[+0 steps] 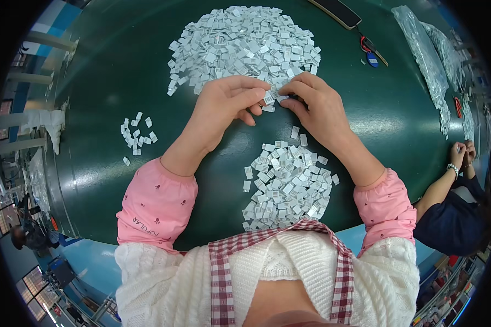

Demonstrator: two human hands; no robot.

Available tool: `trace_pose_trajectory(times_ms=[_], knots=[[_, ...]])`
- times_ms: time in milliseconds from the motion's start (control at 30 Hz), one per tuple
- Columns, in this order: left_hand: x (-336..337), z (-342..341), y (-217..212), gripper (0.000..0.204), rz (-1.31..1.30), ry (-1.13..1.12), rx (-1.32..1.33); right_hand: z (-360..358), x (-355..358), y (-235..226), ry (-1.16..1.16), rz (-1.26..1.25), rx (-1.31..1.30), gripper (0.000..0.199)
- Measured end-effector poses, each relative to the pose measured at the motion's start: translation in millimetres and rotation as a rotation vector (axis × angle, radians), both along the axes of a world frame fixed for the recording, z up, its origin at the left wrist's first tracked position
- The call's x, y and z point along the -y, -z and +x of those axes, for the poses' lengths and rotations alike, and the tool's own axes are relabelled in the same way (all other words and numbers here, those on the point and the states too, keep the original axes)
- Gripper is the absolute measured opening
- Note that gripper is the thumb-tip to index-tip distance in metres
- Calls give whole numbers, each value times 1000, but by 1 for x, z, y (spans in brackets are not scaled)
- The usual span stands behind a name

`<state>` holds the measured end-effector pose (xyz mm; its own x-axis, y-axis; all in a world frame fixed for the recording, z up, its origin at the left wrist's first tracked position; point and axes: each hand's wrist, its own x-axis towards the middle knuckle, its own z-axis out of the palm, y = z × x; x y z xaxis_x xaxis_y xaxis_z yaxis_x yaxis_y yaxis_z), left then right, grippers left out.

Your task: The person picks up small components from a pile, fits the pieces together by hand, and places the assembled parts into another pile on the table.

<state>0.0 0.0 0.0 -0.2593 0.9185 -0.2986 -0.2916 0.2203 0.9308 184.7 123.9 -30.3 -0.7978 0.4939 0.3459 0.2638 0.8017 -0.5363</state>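
Note:
Between the thumb and fingertips of my left hand [223,103] is a small white rectangular plastic piece [268,98] with slots on its face. My right hand [319,109] is closed close beside it, and a white piece's edge [282,99] shows between its thumb and index finger. Both hands meet at the near edge of a large heap of like white pieces [245,41]. A smaller heap [286,185] lies between my forearms, close to my body. Left of my left forearm, several more pieces [136,133] are scattered in a loose group.
The table has a dark green top [109,71]. At the far right lie a dark phone-like object [338,12] and keys with a blue tag [371,59]. Clear plastic bags [428,62] line the right side. A co-worker's hands [463,154] are at the right edge.

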Motion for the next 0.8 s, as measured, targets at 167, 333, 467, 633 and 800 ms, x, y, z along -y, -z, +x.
trace_pose_trajectory(times_ms=[167, 333, 467, 633, 800], knots=[[0, -2, -3, 24, -25, -4, 69, -1, 1, -1, 4, 40, -11, 18], [1, 0, -6, 19, -39, -12, 149, -1, 3, -5, 29, 62, -8, 18], [9, 14, -21, 15, -69, 391, -81, 1, 1, -1, 29, 126, -9, 18], [19, 35, -23, 12, -22, 656, -459, 1, 1, 2, 35, 130, -7, 16], [16, 32, -17, 15, 91, 567, -501, 1, 1, -1, 59, 74, 13, 19]])
